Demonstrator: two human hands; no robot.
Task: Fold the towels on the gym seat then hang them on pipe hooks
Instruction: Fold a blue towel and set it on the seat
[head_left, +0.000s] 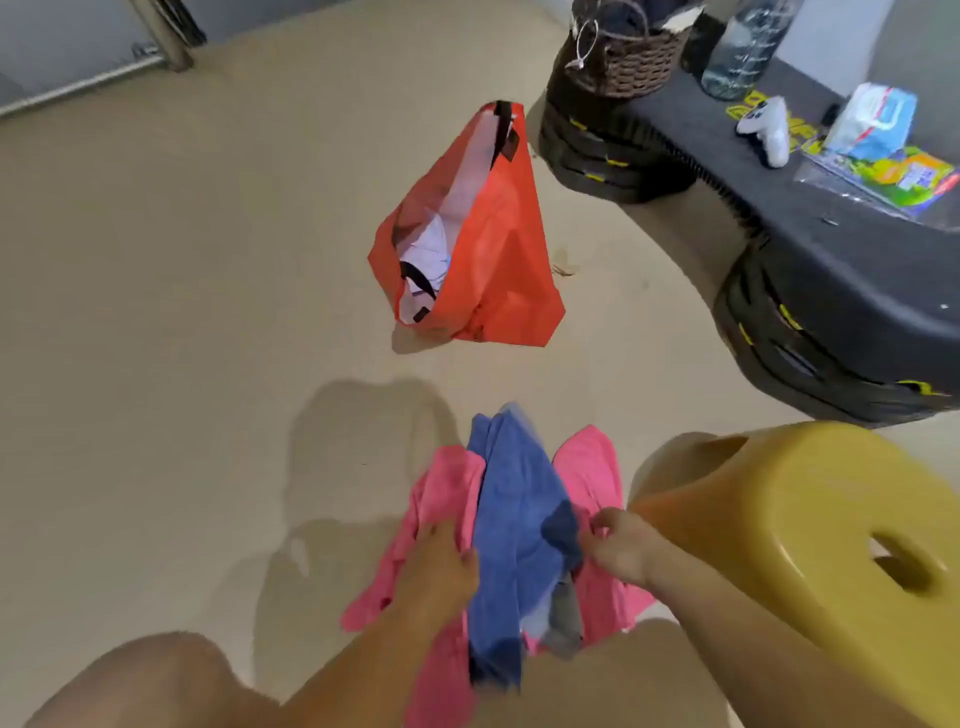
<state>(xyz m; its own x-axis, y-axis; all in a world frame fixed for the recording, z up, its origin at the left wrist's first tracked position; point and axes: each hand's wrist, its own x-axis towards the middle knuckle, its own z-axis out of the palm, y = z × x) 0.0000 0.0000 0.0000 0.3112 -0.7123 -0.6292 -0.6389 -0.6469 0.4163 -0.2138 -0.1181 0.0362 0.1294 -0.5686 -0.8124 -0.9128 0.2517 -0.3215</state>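
Hands both closed on cloth: left hand (441, 564) grips the pink towel (592, 483), right hand (618, 545) pinches its opposite edge. Blue towel (514, 509) drapes crumpled between them, above the floor (182, 312), beside the yellow stool (800, 525).

The towels (519, 519) hang bunched between the two sets of fingers, the left fingers (441, 535) on one edge, the right fingers (602, 530) on the other. Just right of the right fingers stands a stool (810, 519). Beyond the fingers a bag (493, 270) sits on the floor (182, 312). Farther right, the bench (727, 135) carries a basket (623, 57), a bottle (743, 47), a controller (769, 130) and a tissue pack (872, 119).
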